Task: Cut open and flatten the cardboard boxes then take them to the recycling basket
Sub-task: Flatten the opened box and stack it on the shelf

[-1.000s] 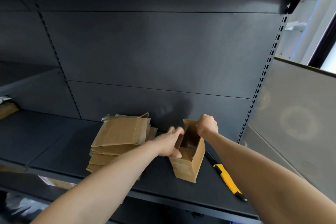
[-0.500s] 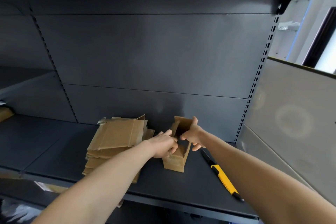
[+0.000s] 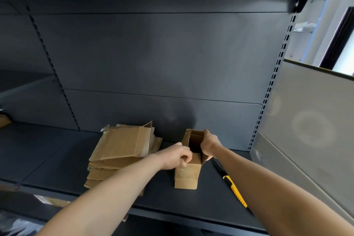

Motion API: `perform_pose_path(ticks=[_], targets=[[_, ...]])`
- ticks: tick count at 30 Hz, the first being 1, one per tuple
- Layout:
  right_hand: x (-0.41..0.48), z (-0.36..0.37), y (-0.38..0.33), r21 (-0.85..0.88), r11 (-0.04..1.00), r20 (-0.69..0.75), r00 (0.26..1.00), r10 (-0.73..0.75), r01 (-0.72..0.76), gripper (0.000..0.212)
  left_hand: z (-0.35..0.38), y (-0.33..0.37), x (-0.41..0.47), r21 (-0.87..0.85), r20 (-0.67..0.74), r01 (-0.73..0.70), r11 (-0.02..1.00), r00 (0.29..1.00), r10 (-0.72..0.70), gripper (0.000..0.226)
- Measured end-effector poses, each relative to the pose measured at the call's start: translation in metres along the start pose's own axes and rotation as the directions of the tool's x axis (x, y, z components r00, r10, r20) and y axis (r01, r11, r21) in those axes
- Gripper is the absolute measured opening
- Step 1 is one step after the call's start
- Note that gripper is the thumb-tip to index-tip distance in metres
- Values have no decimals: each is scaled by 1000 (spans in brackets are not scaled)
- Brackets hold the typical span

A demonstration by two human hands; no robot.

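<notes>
Head view shows two bare arms reaching over a dark grey metal shelf. A small brown cardboard box stands upright on the shelf, a little right of the middle and closer to the front edge than to the back wall. Its top is open and the inside looks dark. The bottom flaps look closed.

The left hand is curled up tight at the left top edge of the box. Its fingers pinch the cardboard there. The right hand is closed around the right top edge of the box, with the fingers over the far rim and a flap under the palm. Both hands have hold of the same box.

A stack of flat brown cardboard pieces lies on the shelf just left of the box. The stack is near the left hand but does not touch the box. Its top sheet is tilted a bit and some torn edges stick out at the back.

A yellow and black box cutter lies on the shelf to the right of the box, pointing from the back toward the front edge. The right arm passes just beside it. A pale grey panel stands at the right end of the shelf.
</notes>
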State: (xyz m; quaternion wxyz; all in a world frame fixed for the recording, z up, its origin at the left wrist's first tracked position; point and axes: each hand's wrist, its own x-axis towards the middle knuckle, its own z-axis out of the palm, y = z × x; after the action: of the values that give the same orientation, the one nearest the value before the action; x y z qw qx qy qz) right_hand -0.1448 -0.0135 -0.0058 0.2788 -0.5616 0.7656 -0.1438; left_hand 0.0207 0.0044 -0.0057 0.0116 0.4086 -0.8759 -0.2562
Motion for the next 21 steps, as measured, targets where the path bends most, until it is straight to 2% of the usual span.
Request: perform_pose_path(ticks=[2,5,7,8,10,12,14,16,18,21], targets=[[4,1,0,-1,1000,1,1000,5,-5,53,-9,-5,-2,-132,6,39,990,999,-38,21],[1,2,-7,-6,1000,12,1000,-11,11,55,-22,-12,-8,-283,-31,95,954,994,-108,23],[-2,4,-15,-25,998,32,998,-50,51,58,-22,-15,-9,-304,-114,132,943,978,-174,3],[-4,5,-18,-33,997,37,997,-65,66,59,-21,-15,-9,-296,-141,159,942,968,-207,17],[-7,6,-25,-26,997,43,996,-78,79,59,-21,-13,-9,-242,-96,239,940,958,-269,52],[-11,5,-30,-5,996,52,995,-85,85,57,-23,-7,-9,-97,31,342,935,940,-341,70],[-15,3,-34,-17,996,48,995,-86,87,56,-25,1,-9,77,159,390,917,904,-398,70],[-18,1,-36,-16,997,34,997,-75,76,56,-28,9,-9,135,171,380,915,901,-399,59],[-20,-4,-36,42,998,18,998,-53,52,51,-30,12,-10,121,54,325,938,941,-333,51],[-25,-17,-36,212,977,16,1000,19,-22,37,-32,11,-9,145,-214,151,978,970,-118,23]])
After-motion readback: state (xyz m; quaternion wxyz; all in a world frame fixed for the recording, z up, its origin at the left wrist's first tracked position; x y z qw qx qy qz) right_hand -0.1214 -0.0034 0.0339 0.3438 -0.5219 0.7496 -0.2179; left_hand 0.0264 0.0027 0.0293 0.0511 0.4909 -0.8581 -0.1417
